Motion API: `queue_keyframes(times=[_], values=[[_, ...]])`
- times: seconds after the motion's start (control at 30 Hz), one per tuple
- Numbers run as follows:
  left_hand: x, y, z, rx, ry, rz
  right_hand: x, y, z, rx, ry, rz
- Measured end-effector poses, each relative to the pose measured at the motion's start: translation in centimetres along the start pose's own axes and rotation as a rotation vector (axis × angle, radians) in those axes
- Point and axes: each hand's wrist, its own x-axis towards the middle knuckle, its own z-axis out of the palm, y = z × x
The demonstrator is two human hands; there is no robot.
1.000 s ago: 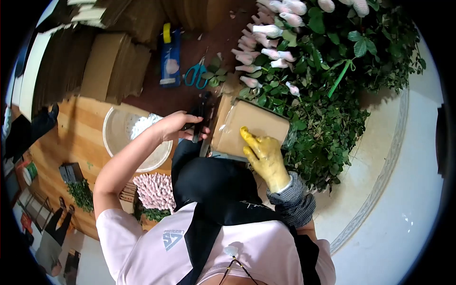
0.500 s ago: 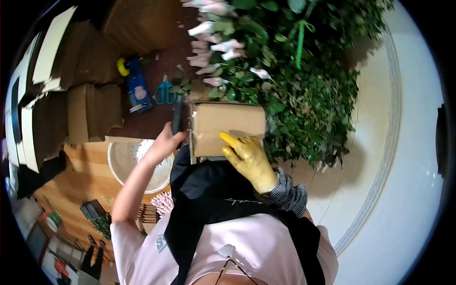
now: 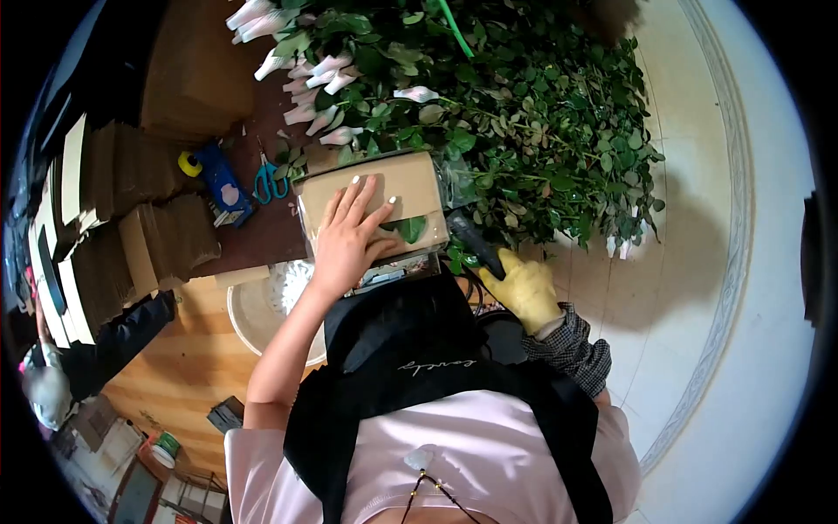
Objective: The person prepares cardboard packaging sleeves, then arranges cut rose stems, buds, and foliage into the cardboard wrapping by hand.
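My bare left hand (image 3: 347, 236) lies flat with its fingers spread on a brown cardboard sheet (image 3: 401, 179). A green leaf (image 3: 410, 229) rests on the cardboard beside my fingertips. Clear film (image 3: 454, 175) shows around the cardboard's edges. At its lower right corner, my right hand (image 3: 524, 293), in a yellow glove, is closed around a long black tool (image 3: 474, 237) whose exact kind I cannot make out. Its tip points up and left toward the corner. Many leafy rose stems (image 3: 524, 148) with white and pink sleeved heads (image 3: 327, 77) lie just beyond the cardboard.
Blue-handled scissors (image 3: 269, 182) and a blue box (image 3: 223, 185) lie on the dark tabletop (image 3: 251, 240). Stacks of folded cardboard (image 3: 166, 240) stand at the left. Below the table edge is a round tub (image 3: 253, 323) with white pieces inside. A person's arm (image 3: 118, 345) shows at far left.
The black tool has gone from my left hand to my right hand. My left hand now presses on the cardboard, where the gloved hand was. The view has shifted, and a leaf shows on the cardboard.
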Motion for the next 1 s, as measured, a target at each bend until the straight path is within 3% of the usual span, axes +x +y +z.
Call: queue_keyframes(times=[0.13,0.2,0.27,0.3,0.33,0.37,0.43,0.47,0.53,0.57,0.67,0.7,0.73,0.83,0.87,0.93,0.97,1.0], values=[[0.1,0.6,0.1,0.038,-0.013,-0.045,3.5,0.1,0.4,0.163,0.058,-0.362],[0.0,0.6,0.2,0.078,-0.023,-0.042,8.0,2.4,3.0,0.744,-0.607,-0.212],[0.0,0.6,0.3,0.081,-0.033,-0.043,11.1,4.2,4.7,0.722,-0.973,-0.366],[0.1,0.6,0.3,0.069,-0.034,-0.052,11.1,3.6,3.5,0.475,-0.771,-0.428],[0.0,0.7,0.3,0.078,-0.039,-0.052,11.2,3.7,4.0,0.484,-0.771,-0.435],[0.0,0.6,0.2,0.078,-0.039,-0.048,11.5,3.9,4.9,0.638,-0.855,-0.428],[0.1,0.7,0.2,0.092,-0.021,-0.033,9.4,2.8,4.5,1.251,-1.031,-0.204],[0.1,0.9,0.2,0.107,-0.007,-0.025,8.6,1.8,5.1,1.137,-0.896,-0.051],[0.5,2.0,0.3,0.161,0.029,-0.024,7.0,0.7,5.9,1.072,-0.66,0.011],[1.0,3.0,0.0,0.162,0.0,0.072,6.4,0.5,5.5,1.085,-0.613,0.004],[2.8,3.6,0.3,0.326,-0.082,0.397,7.6,2.9,7.0,1.109,-0.639,-0.175],[3.6,3.6,0.6,0.321,-0.122,0.482,7.0,3.2,3.1,0.975,-0.68,-0.167],[4.4,3.5,0.9,0.318,-0.159,0.566,7.7,5.7,5.5,1.01,-0.678,-0.188],[7.2,5.1,3.4,0.338,-0.239,0.632,4.8,8.6,0.3,1.166,-0.561,-0.183],[8.9,6.0,4.5,0.345,-0.123,0.648,4.2,9.7,0.0,1.229,-0.515,-0.158],[11.8,6.5,6.2,0.36,-0.148,0.428,2.9,9.8,-2.0,1.382,-0.311,-0.11],[12.4,6.4,6.3,0.36,-0.134,0.418,2.5,9.3,-2.9,1.426,-0.254,-0.131],[12.9,6.8,5.6,0.229,0.066,0.25,2.0,8.7,-3.5,1.472,-0.195,-0.152]])
